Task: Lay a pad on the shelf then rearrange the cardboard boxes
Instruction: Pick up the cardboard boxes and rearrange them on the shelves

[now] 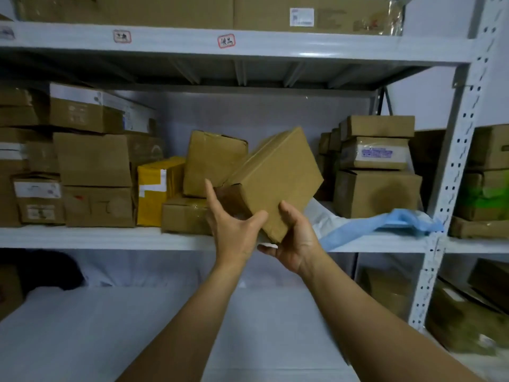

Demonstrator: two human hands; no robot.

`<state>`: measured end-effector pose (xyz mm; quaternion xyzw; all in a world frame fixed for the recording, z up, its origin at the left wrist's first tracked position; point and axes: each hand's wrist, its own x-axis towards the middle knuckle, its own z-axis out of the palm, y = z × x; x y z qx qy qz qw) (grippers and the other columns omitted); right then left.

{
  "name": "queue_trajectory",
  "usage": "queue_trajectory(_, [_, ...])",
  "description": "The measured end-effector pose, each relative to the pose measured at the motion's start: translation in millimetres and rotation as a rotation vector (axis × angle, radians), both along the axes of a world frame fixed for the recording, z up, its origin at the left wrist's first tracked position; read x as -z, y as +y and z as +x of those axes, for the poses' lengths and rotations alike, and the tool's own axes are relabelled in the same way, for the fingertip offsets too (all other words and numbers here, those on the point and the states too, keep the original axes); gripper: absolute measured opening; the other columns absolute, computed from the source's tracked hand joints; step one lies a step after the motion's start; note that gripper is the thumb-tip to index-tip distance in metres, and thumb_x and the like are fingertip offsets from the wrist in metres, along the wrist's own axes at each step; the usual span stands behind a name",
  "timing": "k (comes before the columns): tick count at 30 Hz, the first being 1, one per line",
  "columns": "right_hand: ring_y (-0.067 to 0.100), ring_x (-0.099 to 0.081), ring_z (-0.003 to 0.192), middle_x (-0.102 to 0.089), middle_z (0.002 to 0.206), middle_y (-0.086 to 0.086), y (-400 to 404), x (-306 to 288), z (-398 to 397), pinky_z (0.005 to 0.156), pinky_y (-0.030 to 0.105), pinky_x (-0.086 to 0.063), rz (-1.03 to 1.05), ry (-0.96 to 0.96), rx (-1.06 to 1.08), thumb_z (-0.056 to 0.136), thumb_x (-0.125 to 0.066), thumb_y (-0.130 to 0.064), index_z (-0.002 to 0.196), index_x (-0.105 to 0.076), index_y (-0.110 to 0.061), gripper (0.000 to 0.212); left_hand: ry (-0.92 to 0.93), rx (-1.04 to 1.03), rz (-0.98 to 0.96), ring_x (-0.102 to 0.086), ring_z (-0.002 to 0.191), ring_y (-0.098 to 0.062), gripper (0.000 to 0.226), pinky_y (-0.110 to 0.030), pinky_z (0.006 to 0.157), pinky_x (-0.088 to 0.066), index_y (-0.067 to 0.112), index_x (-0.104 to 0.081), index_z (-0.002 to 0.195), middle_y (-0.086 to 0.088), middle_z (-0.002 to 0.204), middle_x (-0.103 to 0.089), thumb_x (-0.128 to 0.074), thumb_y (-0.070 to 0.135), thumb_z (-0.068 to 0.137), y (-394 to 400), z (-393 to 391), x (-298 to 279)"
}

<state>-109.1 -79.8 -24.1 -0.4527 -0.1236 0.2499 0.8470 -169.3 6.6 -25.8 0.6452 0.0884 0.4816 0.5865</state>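
here both hands (264,232) cradle a tilted, smooth rectangular cardboard box (275,180).

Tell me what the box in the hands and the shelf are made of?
The box looks like brown cardboard: matte, with a folded edge and a taped seam. The shelf looks like painted metal: smooth pale grey, and its upright has rows of punched holes.
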Motion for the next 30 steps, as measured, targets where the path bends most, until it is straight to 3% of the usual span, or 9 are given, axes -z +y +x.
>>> queue_trajectory(3, [0.030,-0.059,0.099,-0.067,0.103,0.008,-26,25,-7,0.102,0.052,-0.036,0.015,0.105,0.032,0.085,-0.055,-0.048,0.100,-0.060,-0.022,0.031,0.058,0.105,-0.061,-0.046,0.118,-0.013,0.115,-0.020,0.080,-0.045,0.035,-0.008,0.150,-0.005,0.147,-0.033,-0.079,0.014,0.062,-19,2,33])
queue_trajectory(6, [0.031,-0.061,0.097,-0.068,0.105,0.010,-52,51,-12,0.088,0.047,-0.046,0.030,0.196,0.057,0.082,-0.058,-0.049,0.106,-0.061,-0.020,0.038,0.141,0.168,-0.098,-0.055,0.112,-0.019,0.114,-0.018,0.070,-0.050,0.037,-0.016,0.143,-0.007,0.137,-0.043,-0.075,0.028,0.046,-35,5,61])
queue_trajectory(9, [0.030,-0.060,0.099,-0.066,0.105,0.010,-74,76,-15,0.081,0.044,-0.050,-0.013,0.269,0.136,0.080,-0.062,-0.037,0.112,-0.060,-0.019,0.037,0.199,0.205,-0.123,-0.056,0.110,-0.022,0.108,-0.036,0.079,-0.057,0.031,-0.024,0.134,-0.009,0.131,-0.045,-0.076,0.037,0.040,-49,5,81])
queue_trajectory(12, [0.029,-0.057,0.105,-0.063,0.109,0.009,-95,98,-16,0.074,0.039,-0.048,-0.083,0.311,0.210,0.076,-0.064,-0.033,0.113,-0.059,-0.022,0.039,0.261,0.235,-0.139,-0.057,0.105,-0.020,0.097,-0.032,0.075,-0.056,0.018,-0.033,0.120,-0.007,0.122,-0.046,-0.076,0.047,0.038,-66,4,96])
queue_trajectory(17, [0.030,-0.056,0.102,-0.063,0.112,0.009,-126,133,-12,0.069,0.035,-0.044,-0.180,0.395,0.265,0.074,-0.060,-0.034,0.113,-0.058,-0.022,0.041,0.474,0.305,-0.156,-0.059,0.103,-0.025,0.074,-0.052,0.083,-0.055,0.019,-0.040,0.095,-0.012,0.117,-0.047,-0.075,0.061,0.045,-77,13,125])
queue_trajectory(21, [0.029,-0.057,0.097,-0.063,0.107,0.010,-144,149,-4,0.066,0.035,-0.042,-0.324,0.478,0.305,0.073,-0.061,-0.036,0.106,-0.059,-0.019,0.037,0.637,0.452,-0.167,-0.053,0.106,-0.021,0.062,-0.053,0.094,-0.047,0.014,-0.041,0.109,-0.007,0.119,-0.049,-0.072,0.051,0.071,-80,27,145])
queue_trajectory(23, [0.028,-0.056,0.087,-0.063,0.096,0.011,-152,156,6,0.066,0.035,-0.041,-0.381,0.500,0.306,0.077,-0.061,-0.035,0.096,-0.058,-0.016,0.026,0.779,0.512,-0.202,-0.050,0.113,-0.024,0.059,-0.050,0.090,-0.047,0.014,-0.037,0.123,-0.005,0.126,-0.045,-0.064,0.049,0.083,-78,42,160])
queue_trajectory(26, [0.027,-0.052,0.074,-0.059,0.083,0.012,-158,163,24,0.064,0.034,-0.037,-0.404,0.507,0.304,0.085,-0.060,-0.030,0.085,-0.055,-0.013,0.017,0.979,0.566,-0.257,-0.051,0.117,-0.031,0.061,-0.049,0.087,-0.052,0.020,-0.036,0.127,-0.007,0.130,-0.044,-0.057,0.057,0.084,-77,67,178])
queue_trajectory(30, [0.026,-0.048,0.067,-0.054,0.077,0.011,-157,165,53,0.059,0.031,-0.036,-0.374,0.523,0.321,0.088,-0.059,-0.027,0.080,-0.051,-0.009,0.021,1.035,0.642,-0.332,-0.058,0.109,-0.026,0.052,-0.047,0.095,-0.051,0.025,-0.047,0.126,-0.005,0.122,-0.057,-0.052,0.058,0.086,-82,110,198])
